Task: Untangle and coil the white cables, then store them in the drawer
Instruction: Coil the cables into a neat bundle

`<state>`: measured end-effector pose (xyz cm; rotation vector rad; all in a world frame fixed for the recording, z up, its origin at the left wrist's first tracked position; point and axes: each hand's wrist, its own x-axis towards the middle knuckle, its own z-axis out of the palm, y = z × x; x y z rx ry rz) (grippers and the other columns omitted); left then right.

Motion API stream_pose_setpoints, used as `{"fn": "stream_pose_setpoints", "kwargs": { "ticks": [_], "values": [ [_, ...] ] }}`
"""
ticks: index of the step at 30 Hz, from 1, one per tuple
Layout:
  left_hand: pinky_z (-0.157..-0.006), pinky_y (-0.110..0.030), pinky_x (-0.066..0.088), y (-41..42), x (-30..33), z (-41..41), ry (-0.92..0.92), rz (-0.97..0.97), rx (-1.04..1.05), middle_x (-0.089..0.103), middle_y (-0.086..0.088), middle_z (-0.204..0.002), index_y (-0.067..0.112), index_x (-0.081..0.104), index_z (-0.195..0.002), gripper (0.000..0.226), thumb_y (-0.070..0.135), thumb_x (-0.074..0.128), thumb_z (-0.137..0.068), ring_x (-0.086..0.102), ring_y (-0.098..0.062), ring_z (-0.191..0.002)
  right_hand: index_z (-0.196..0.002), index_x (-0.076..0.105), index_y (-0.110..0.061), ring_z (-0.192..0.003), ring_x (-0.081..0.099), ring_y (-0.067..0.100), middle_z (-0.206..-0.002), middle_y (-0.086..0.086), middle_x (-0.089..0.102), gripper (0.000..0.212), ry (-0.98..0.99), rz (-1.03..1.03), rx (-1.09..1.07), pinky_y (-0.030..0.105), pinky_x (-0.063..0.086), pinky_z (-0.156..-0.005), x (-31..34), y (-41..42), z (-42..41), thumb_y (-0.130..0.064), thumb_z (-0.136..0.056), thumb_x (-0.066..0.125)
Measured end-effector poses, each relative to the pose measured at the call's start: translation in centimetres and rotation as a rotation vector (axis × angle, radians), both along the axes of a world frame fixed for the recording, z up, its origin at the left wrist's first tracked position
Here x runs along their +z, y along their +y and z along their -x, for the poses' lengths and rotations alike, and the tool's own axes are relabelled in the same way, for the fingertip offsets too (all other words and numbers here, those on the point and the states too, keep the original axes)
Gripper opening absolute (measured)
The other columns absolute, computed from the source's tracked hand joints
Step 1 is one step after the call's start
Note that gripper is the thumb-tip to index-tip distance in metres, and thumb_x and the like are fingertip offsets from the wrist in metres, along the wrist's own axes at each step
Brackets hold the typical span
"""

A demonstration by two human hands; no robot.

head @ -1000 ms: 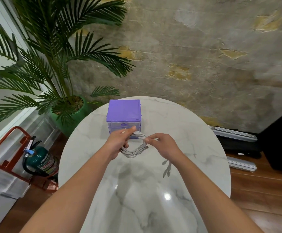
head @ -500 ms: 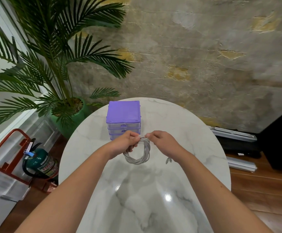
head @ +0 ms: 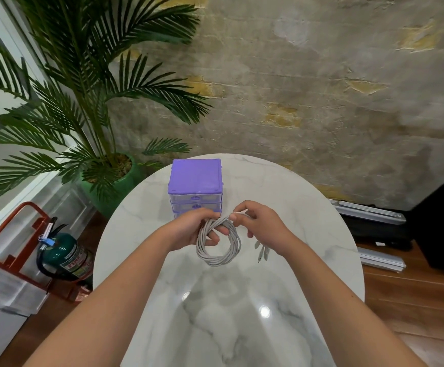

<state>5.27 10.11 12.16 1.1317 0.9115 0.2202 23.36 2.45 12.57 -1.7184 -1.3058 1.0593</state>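
Note:
A white cable is wound into a round coil and hangs above the round marble table. My left hand grips the coil at its top, with fingers through the loop. My right hand pinches a strand at the coil's top right. The cable's plug ends dangle below my right hand. Just behind my hands a small purple drawer unit stands on the table, and its clear drawers look closed.
A potted palm stands left of the table by the wall. A green fire extinguisher in a red stand sits on the floor at the left. Grey rails and a black object lie on the floor at the right.
The coil has swung from lying flat between my hands to hanging down. Both hands have come closer together at its top, and the plug ends now dangle under my right hand.

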Motion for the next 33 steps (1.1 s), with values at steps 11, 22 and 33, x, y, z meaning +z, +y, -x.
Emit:
{"fn": "stream_pose_setpoints", "kwargs": {
  "ticks": [11,22,33],
  "values": [
    [-0.043,-0.021,0.021,-0.4,-0.4,-1.5,-0.003,0.033,0.205,0.023,0.005,-0.053,0.018,0.046,-0.074,0.037,0.047,0.046,-0.097,0.019,-0.010,-0.046,-0.091,0.073,-0.018,-0.057,0.057,0.016,-0.080,-0.004,0.073,0.015,0.105,-0.013,0.021,0.024,0.047,-0.063,0.2,-0.1,-0.4,-0.032,-0.086,0.071],
    [-0.070,-0.034,0.059,-0.5,0.6,-1.4,0.299,-0.043,-0.078,0.076,-0.008,-0.088,0.011,0.068,-0.111,0.075,0.075,0.037,-0.087,0.059,-0.013,-0.057,-0.090,0.072,-0.018,-0.052,0.054,0.011,-0.076,0.000,0.073,0.010,0.127,-0.015,0.007,0.021,0.045,-0.059,-0.1,0.0,-0.4,-0.027,-0.086,0.072],
    [-0.076,-0.030,0.055,-0.5,-0.1,-1.4,-0.054,0.174,0.170,0.030,0.005,-0.060,0.011,0.069,-0.096,0.060,0.064,0.062,-0.070,0.024,-0.007,-0.043,-0.096,0.074,-0.010,-0.077,0.067,0.014,-0.088,0.006,0.076,0.013,0.338,-0.136,-0.099,0.019,0.052,-0.075,-0.8,-0.4,-1.5,-0.008,-0.083,0.073]
  ]
}}
